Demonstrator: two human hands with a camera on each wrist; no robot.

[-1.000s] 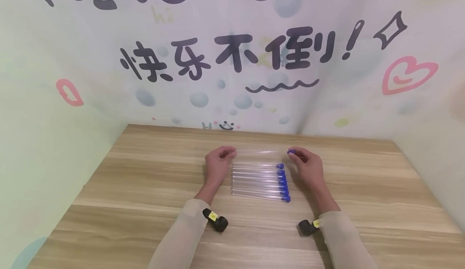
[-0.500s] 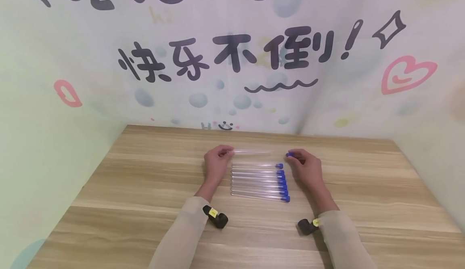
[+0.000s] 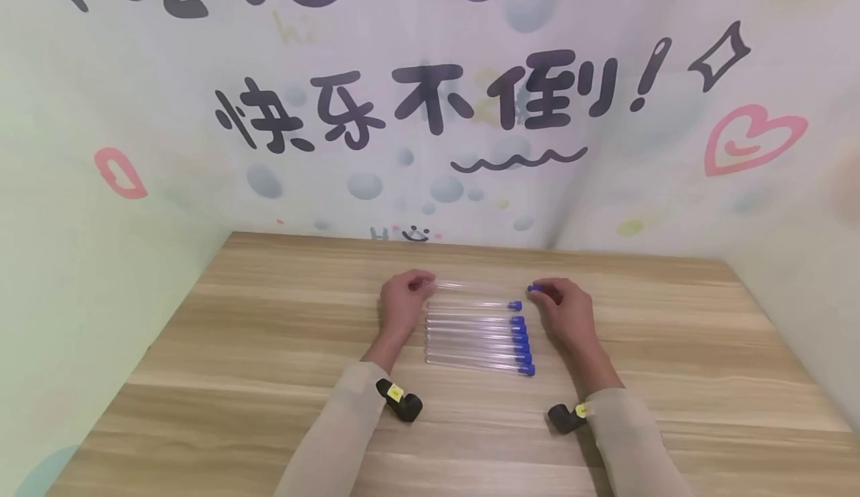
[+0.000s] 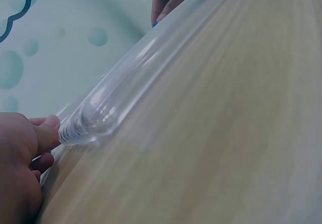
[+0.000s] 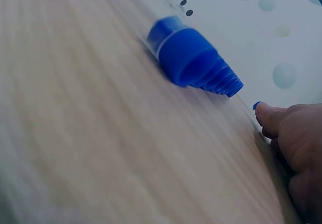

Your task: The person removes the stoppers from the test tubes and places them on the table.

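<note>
**One more tube comes down to join the row**

While we hold a clear tube (image 3: 478, 286) by its two ends at the far side of the row, our left hand (image 3: 402, 304) pinches the rounded closed end between curled fingers (image 4: 48, 132), and our right hand (image 3: 566, 310) pinches the end with the blue cap (image 3: 534, 288). The left wrist view shows the glass bottom of a tube right against the thumb tip; the right wrist view shows a fingertip beside a small blue cap edge, with the ribbed blue stopper (image 5: 193, 58) of a neighbouring tube lying on the bench (image 3: 269, 348) just in front.

Against a second ago, we have brought the tube lower and nearer to us: it now sits just beyond the farthest tube of the row (image 3: 475, 336), close to it and roughly parallel. We cannot tell whether it rests on the wood yet or floats just above. The row itself has not shifted; its tubes lie side by side with all caps to the right.

We judge that this tube is being laid down as the next in line, so the placing looks nearly done, with both grips not yet let go.
</note>
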